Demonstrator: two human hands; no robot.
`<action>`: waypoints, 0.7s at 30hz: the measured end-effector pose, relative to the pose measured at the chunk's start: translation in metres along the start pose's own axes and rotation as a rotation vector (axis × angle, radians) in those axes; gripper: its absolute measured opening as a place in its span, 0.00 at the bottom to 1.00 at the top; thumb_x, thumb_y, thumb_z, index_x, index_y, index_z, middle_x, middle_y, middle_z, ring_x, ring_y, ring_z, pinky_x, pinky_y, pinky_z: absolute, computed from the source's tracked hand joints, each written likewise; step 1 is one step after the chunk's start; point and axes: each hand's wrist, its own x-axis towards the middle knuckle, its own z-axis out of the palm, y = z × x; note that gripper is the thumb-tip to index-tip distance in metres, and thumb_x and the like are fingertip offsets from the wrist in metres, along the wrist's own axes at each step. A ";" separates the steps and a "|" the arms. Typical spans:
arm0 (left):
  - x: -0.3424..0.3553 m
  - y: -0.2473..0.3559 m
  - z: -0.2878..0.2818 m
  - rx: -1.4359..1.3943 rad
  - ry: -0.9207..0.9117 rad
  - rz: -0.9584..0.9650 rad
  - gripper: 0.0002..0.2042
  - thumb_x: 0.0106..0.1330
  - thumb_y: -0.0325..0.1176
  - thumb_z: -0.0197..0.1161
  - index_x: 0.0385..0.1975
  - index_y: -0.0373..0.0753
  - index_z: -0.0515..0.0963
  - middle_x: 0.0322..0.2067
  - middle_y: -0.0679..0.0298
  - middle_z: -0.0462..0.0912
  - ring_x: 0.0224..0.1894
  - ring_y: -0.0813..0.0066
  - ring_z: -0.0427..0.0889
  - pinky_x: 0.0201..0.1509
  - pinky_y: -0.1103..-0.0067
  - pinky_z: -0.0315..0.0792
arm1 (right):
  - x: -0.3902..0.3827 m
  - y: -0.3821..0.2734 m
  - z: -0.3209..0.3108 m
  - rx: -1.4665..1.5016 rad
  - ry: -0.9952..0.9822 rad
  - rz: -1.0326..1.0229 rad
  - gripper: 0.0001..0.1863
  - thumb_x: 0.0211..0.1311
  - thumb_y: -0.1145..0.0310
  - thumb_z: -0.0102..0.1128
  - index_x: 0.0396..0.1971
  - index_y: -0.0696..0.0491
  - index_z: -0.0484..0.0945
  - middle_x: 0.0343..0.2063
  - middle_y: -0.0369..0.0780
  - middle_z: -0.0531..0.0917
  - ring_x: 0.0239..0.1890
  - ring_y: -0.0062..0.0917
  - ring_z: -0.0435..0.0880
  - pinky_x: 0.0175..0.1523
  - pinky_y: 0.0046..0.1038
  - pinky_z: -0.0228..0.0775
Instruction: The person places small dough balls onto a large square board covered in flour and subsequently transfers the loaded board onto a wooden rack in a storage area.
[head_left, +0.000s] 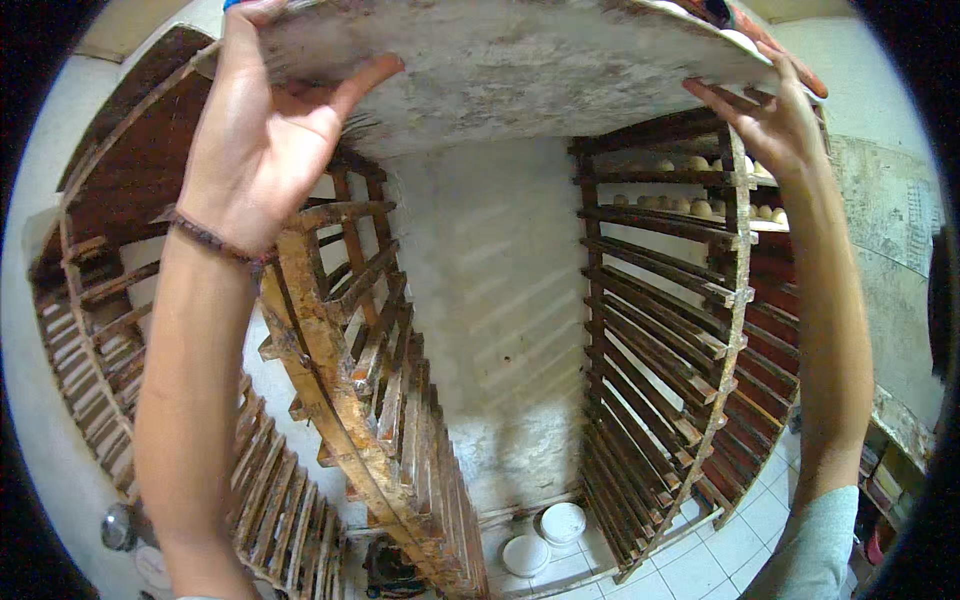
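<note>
1. We have one board (480,75) nearest to us, lifted across the top of the view; its long axis runs from left to right, and its flat underside faces us.
2. We see that underside as whitish grey, blotched with darker patches and rough marks; part of the board lies beyond the upper edge.
3. Our two hands are well apart, clamped on the board: the left hand (280,125) grips toward the left end, thumb against the underside, and the right hand (768,125) grips the right end, also with its thumb beneath.
4. We count one dark bracelet (210,238) on the left wrist and one pale grey sleeve (815,545) on the right arm.
5. We see one pale round piece (740,40) past the board's right rim; how many lie on top we cannot tell.
6. Below, we face one worn wooden rack (300,360) left of centre and one slatted rack (738,290) at right, with two rows of pale balls (700,208) near its top, too partly hidden to count.
7. Farther down, two round white containers (563,523) stand side by side on floor tiles (690,570), before a stained pale wall (490,300).
</note>
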 end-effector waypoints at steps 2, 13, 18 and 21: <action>0.010 -0.024 -0.011 -0.043 0.115 0.013 0.22 0.80 0.44 0.55 0.64 0.35 0.68 0.67 0.48 0.70 0.71 0.44 0.68 0.77 0.45 0.67 | 0.012 0.023 0.001 0.016 0.041 0.045 0.27 0.75 0.58 0.55 0.65 0.60 0.64 0.65 0.55 0.66 0.69 0.56 0.66 0.68 0.67 0.73; 0.041 -0.112 -0.067 -0.022 0.220 -0.027 0.21 0.70 0.46 0.61 0.55 0.40 0.69 0.57 0.56 0.72 0.59 0.60 0.73 0.67 0.57 0.77 | 0.065 0.131 -0.024 0.105 0.166 0.163 0.30 0.68 0.55 0.58 0.62 0.59 0.66 0.57 0.52 0.67 0.57 0.46 0.74 0.58 0.60 0.81; 0.055 -0.137 -0.091 -0.082 0.325 0.010 0.09 0.73 0.42 0.58 0.43 0.46 0.72 0.51 0.57 0.73 0.61 0.53 0.76 0.67 0.49 0.79 | 0.072 0.159 -0.022 0.105 0.182 0.174 0.28 0.69 0.56 0.58 0.60 0.58 0.68 0.56 0.50 0.70 0.57 0.44 0.74 0.56 0.59 0.82; 0.061 -0.148 -0.101 -0.098 0.366 -0.021 0.11 0.72 0.44 0.60 0.44 0.46 0.72 0.51 0.56 0.73 0.61 0.54 0.75 0.67 0.50 0.80 | 0.078 0.175 -0.031 0.024 0.129 0.219 0.29 0.71 0.51 0.55 0.62 0.56 0.69 0.55 0.49 0.72 0.57 0.44 0.76 0.59 0.62 0.78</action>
